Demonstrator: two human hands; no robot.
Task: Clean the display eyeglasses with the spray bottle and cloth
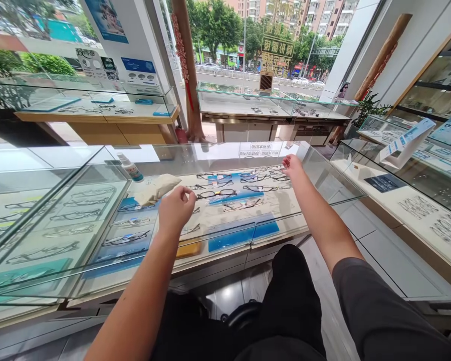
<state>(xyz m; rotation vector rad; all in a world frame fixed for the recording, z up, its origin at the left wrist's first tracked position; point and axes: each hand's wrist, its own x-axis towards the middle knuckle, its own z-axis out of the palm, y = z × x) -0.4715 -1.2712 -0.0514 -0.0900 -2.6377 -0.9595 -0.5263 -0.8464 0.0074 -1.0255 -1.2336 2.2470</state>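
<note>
My left hand (176, 206) is over the glass top of a display case (180, 165), thumb and forefinger pinched together. Just right of its fingertips is a dark-framed pair of eyeglasses (215, 194); I cannot tell if the fingers grip one of its temples. My right hand (293, 166) reaches to the far right of the case, fingers curled in beside a pair of glasses (280, 171). What those fingers hold, if anything, is hidden. Left of my left hand lie a crumpled pale cloth (156, 188) and a spray bottle (130, 166) with a white top.
Several eyeglasses sit in rows on blue and white boards around the case, including a thin-framed pair (243, 204). A second glass case (398, 200) stands at the right with a folded card stand (408, 143). More cases (244, 100) line the window.
</note>
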